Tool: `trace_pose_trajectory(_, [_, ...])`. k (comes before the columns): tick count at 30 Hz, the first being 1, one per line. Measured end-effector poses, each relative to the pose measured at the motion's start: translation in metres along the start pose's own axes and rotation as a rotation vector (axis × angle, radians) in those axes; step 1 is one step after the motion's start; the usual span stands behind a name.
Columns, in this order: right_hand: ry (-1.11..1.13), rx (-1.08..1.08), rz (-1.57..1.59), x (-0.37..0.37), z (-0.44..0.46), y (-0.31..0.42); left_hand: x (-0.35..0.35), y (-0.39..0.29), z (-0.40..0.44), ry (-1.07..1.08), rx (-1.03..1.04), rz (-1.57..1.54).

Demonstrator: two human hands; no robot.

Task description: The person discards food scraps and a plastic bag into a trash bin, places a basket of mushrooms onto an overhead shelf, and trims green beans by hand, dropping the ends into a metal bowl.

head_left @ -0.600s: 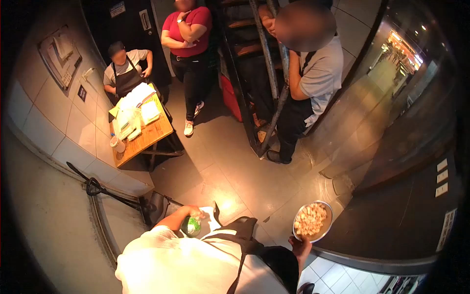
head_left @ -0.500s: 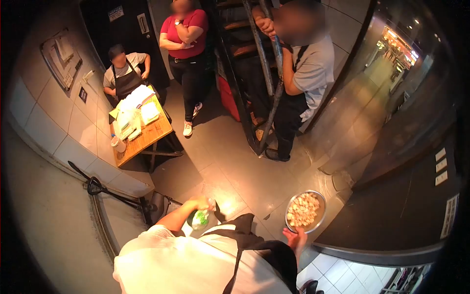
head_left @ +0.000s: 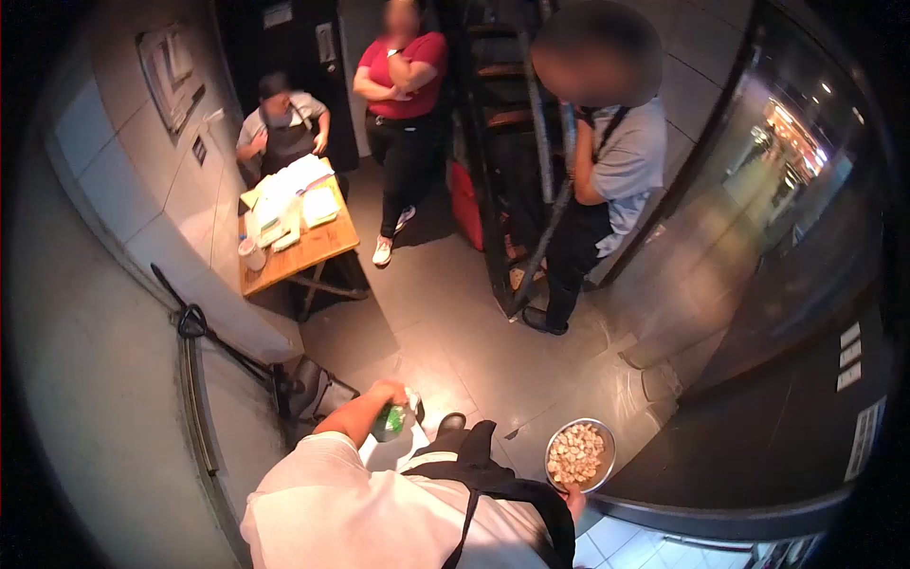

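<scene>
A clear plastic bag with something green inside (head_left: 391,418) hangs from my left hand (head_left: 389,391), whose fingers are closed on its top. Just below the bag is a white flat-sided thing (head_left: 409,446), partly hidden by my arm and body; I cannot make out what it is. At the right, my right hand (head_left: 573,497) grips the near rim of a round metal bowl (head_left: 610,455). Pale, chunky food pieces (head_left: 575,453) fill much of the bowl. What the pieces are is too small to tell.
A wooden table (head_left: 327,245) with papers and a cup (head_left: 252,253) stands at the back left. One person (head_left: 282,125) sits behind it; another in red (head_left: 403,81) stands nearby. A third person (head_left: 621,142) is beside the stairs (head_left: 502,119). A dark counter (head_left: 749,465) borders the right.
The view has shifted, so the room appears further right. Both hands still hold the bag and bowl. My shoe now shows ahead, and the person by the stairs has lowered their raised hands.
</scene>
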State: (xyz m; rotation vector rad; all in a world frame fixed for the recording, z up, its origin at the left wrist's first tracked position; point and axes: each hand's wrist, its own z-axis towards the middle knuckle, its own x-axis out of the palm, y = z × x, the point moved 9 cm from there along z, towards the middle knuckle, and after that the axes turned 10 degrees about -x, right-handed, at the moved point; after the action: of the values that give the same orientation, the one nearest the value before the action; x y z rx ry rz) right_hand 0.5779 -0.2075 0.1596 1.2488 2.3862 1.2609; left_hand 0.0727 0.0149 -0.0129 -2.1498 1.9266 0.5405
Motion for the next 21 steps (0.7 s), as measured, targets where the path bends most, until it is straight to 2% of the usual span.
trace_pose_trajectory(2, [0.02,0.039,-0.022,0.0,0.009,0.001,0.03,0.061,0.035,-0.072,-0.05,-0.115])
trace_pose_trajectory(4, [0.039,0.114,-0.089,-0.014,0.031,-0.005,0.056,0.09,0.024,-0.132,-0.126,-0.281])
trace_pose_trajectory(5, [0.04,0.159,-0.166,-0.037,0.048,-0.003,0.075,0.105,0.038,-0.445,-0.252,-0.262])
trace_pose_trajectory(6, [-0.058,0.263,-0.196,-0.073,0.071,-0.012,0.092,0.112,0.043,-0.418,-0.247,-0.328])
trace_pose_trajectory(7, [-0.163,0.371,-0.226,-0.104,0.077,-0.019,0.108,0.137,0.042,-0.524,-0.284,-0.339])
trace_pose_trajectory(8, [-0.144,0.478,-0.263,-0.077,0.068,0.009,0.14,0.149,0.049,-0.52,-0.267,-0.451])
trace_pose_trajectory(9, [-0.144,0.57,-0.288,-0.032,0.053,0.034,0.144,0.142,0.035,-0.258,-0.439,-0.502])
trace_pose_trajectory(10, [-0.065,0.541,-0.343,-0.016,0.049,0.034,0.156,0.165,0.024,-0.11,-0.482,-0.471])
trace_pose_trajectory(12, [0.141,0.496,-0.372,0.013,0.043,0.015,0.194,0.218,-0.021,-0.078,-0.597,-0.472])
trace_pose_trajectory(15, [0.179,0.467,-0.456,0.047,0.048,0.043,0.247,0.19,-0.05,-0.083,-0.618,-0.575])
trace_pose_trajectory(16, [0.094,0.468,-0.564,0.049,0.04,0.086,0.246,0.155,-0.056,-0.054,-0.605,-0.589])
trace_pose_trajectory(17, [-0.173,0.529,-0.599,0.028,0.039,0.087,0.275,0.157,-0.06,-0.063,-0.647,-0.581])
trace_pose_trajectory(18, [0.008,0.513,-0.551,0.038,0.048,0.069,0.309,0.168,-0.058,-0.16,-0.689,-0.597])
trace_pose_trajectory(19, [0.153,0.489,-0.508,0.049,0.047,0.056,0.298,0.16,-0.093,-0.111,-0.684,-0.546])
trace_pose_trajectory(20, [0.294,0.46,-0.455,0.064,0.042,0.045,0.319,0.158,-0.105,0.05,-0.697,-0.452])
trace_pose_trajectory(21, [0.401,0.427,-0.421,0.098,0.02,0.057,0.329,0.155,-0.125,0.042,-0.703,-0.484])
